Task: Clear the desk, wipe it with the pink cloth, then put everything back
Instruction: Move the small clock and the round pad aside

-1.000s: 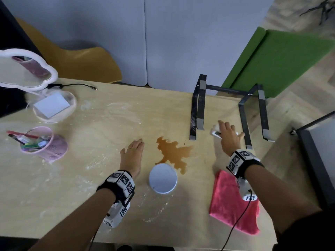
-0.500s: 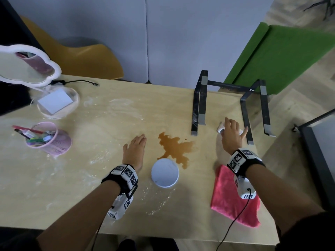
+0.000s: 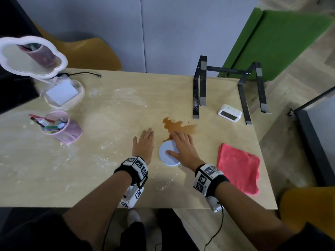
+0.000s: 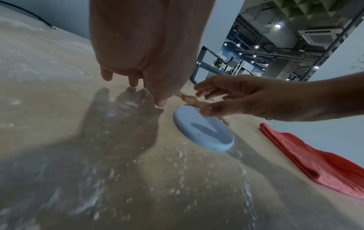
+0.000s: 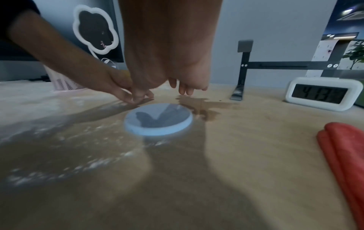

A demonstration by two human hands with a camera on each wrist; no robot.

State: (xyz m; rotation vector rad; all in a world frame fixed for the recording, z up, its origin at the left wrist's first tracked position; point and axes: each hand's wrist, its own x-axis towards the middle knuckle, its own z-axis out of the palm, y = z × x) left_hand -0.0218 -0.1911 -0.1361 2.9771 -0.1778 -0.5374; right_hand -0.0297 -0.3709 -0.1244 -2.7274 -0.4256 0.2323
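Observation:
My left hand (image 3: 144,142) lies flat on the wooden desk (image 3: 108,178), fingers straight, just left of a white round disc (image 3: 167,157). My right hand (image 3: 181,144) hovers over that disc with fingers spread and relaxed, thumb above its top; it holds nothing. From the left wrist, the right hand (image 4: 236,99) floats slightly above the disc (image 4: 204,132). A brown spill (image 3: 178,126) spreads just beyond the disc. The folded pink cloth (image 3: 237,167) lies at the desk's right front. White powder smears cover the desk's left and middle.
A white digital clock (image 3: 229,113) stands between the legs of a black laptop stand (image 3: 199,87) at the back right. At the left are a pink pen cup (image 3: 61,127), a clear dish with a white card (image 3: 63,93), a cloud-shaped mirror (image 3: 30,57) and a cable (image 3: 87,74).
My right hand let go of the clock by the stand and moved left and nearer, over the white disc. The left hand stayed flat in place.

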